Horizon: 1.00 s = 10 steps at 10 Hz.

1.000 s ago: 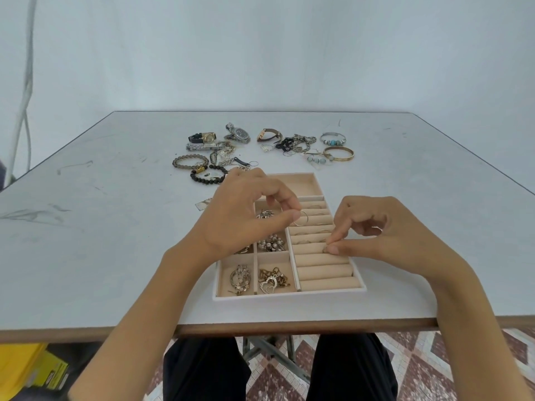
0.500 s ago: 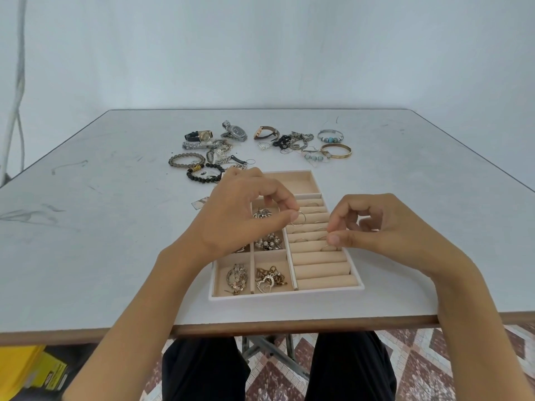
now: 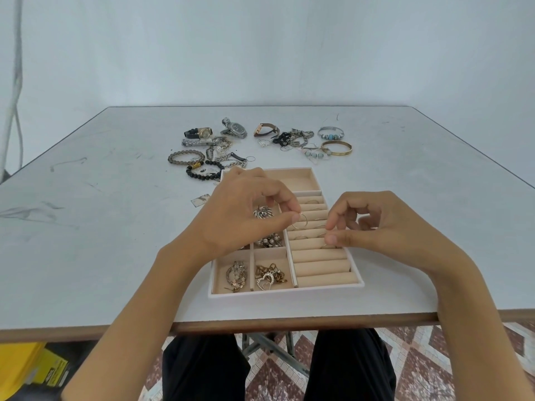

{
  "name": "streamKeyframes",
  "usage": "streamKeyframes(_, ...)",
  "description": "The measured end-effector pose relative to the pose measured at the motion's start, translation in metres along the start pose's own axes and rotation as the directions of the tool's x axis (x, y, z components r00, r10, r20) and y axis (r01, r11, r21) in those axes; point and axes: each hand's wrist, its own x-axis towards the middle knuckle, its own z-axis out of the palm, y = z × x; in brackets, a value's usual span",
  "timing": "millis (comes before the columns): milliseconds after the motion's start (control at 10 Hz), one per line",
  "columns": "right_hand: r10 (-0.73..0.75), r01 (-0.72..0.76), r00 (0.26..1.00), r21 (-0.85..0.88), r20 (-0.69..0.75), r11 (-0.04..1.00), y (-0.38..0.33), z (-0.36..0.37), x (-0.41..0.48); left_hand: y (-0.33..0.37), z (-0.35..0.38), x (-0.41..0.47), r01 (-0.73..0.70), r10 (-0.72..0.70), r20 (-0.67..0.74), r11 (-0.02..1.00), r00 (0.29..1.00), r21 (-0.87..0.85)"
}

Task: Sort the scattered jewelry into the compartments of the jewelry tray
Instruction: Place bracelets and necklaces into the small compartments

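pinching a thin ring (image 3: 301,222) between thumb and forefinger of left hand (image 3: 240,215), just above the ring rolls (image 3: 321,267) of the jewelry tray (image 3: 285,293). right hand (image 3: 385,224) curled, fingertips nearly meeting over same rolls; cannot tell whether holding anything. unsorted beyond tray: watches (image 3: 237,130), bracelets (image 3: 185,157) on table (image 3: 86,256).

Nothing legible; print on the yellow box (image 3: 20,369) is blurred.

I sit in a bare indoor room: a blank pale wall (image 3: 289,53) behind my scuffed white table (image 3: 86,241), patterned tiles (image 3: 419,366) below it.
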Motion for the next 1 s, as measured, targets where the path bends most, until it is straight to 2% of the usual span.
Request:
streamKeyframes(100, -0.011, 0.011, 0.997, 0.008, -0.07, 1.0, 0.0, -0.001, 0.0, 0.001, 0.0, 0.001, -0.005, 0.005, 0.023, 1.0, 1.0, -0.015)
streamKeyframes(200, 0.006, -0.025, 0.965, -0.07, -0.263, 0.997, 0.011, -0.001, 0.001, 0.001, 0.001, 0.001, -0.013, 0.014, 0.043, 0.999, 0.999, -0.031)
streamKeyframes(300, 0.052, -0.128, 0.953, -0.241, -0.298, 0.962, 0.024, 0.003, -0.003, 0.001, 0.002, -0.001, -0.043, 0.045, 0.051, 0.998, 0.998, -0.046)
streamKeyframes(400, 0.182, -0.234, 0.972, -0.514, -0.151, 0.825, 0.031, 0.01, -0.007, 0.002, 0.003, -0.001, -0.073, 0.075, 0.082, 0.997, 0.994, -0.029)
streamKeyframes(500, 0.238, -0.249, 0.966, -0.61, -0.101, 0.752, 0.028, 0.014, -0.007, 0.001, 0.003, -0.001, -0.093, 0.094, 0.108, 0.996, 0.99, -0.007)
streamKeyframes(1000, 0.238, -0.253, 0.965, -0.643, -0.112, 0.723, 0.027, 0.014, -0.005, 0.001, 0.005, -0.001, -0.221, 0.215, 0.161, 0.975, 0.963, 0.022)
